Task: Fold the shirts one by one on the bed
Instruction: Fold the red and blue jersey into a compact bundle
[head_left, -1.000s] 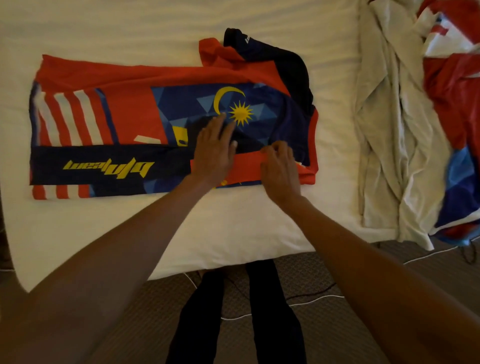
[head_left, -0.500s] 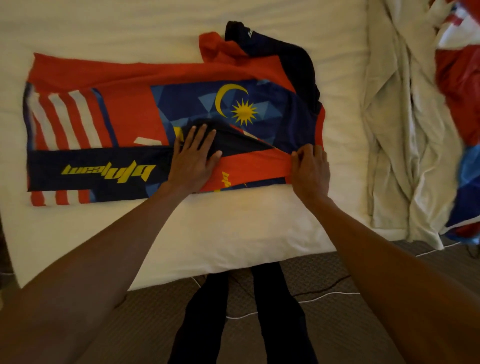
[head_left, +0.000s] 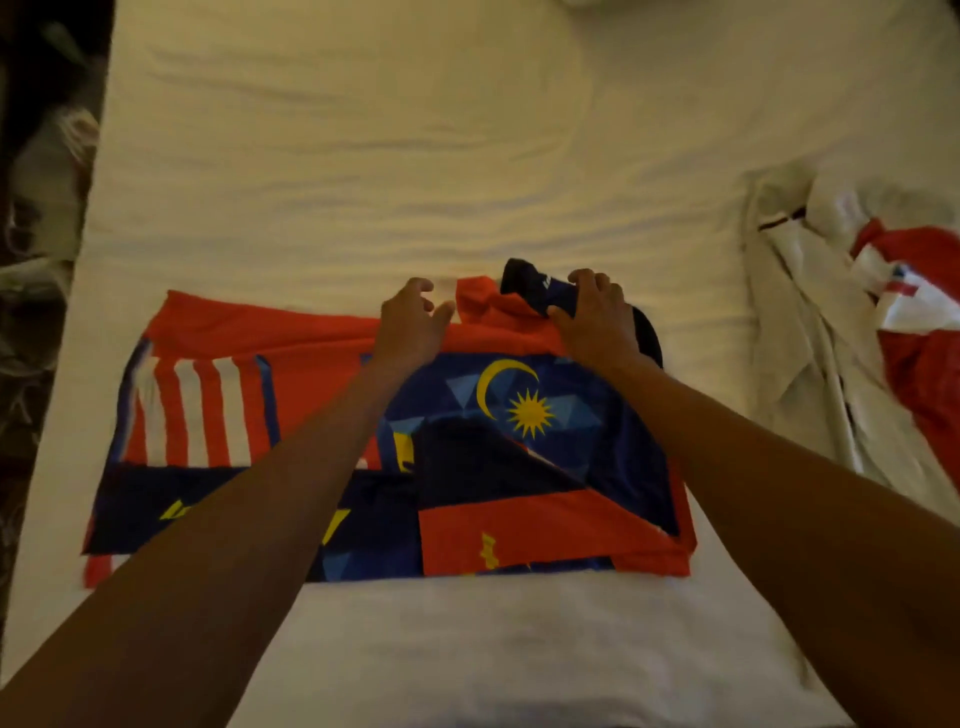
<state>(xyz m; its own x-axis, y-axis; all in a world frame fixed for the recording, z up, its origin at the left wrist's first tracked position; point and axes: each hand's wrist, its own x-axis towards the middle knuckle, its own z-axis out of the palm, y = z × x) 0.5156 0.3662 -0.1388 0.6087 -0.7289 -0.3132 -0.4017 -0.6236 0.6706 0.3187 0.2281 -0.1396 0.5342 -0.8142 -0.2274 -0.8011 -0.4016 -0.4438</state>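
A red, blue and navy shirt with a yellow moon and star lies flat across the white bed, its near sleeve folded in. My left hand rests at the shirt's far red edge, thumb and fingers curled apart over the cloth. My right hand grips the dark navy far sleeve, which sticks up beyond the shirt's far edge.
A crumpled white garment and a red, white and blue shirt lie in a heap at the bed's right side. Dark clutter sits beyond the bed's left edge. Bare sheet stretches beyond the shirt.
Both hands have left the near folded sleeve and reached to the shirt's far edge. The right hand has taken hold of the navy sleeve. The view has tilted up.
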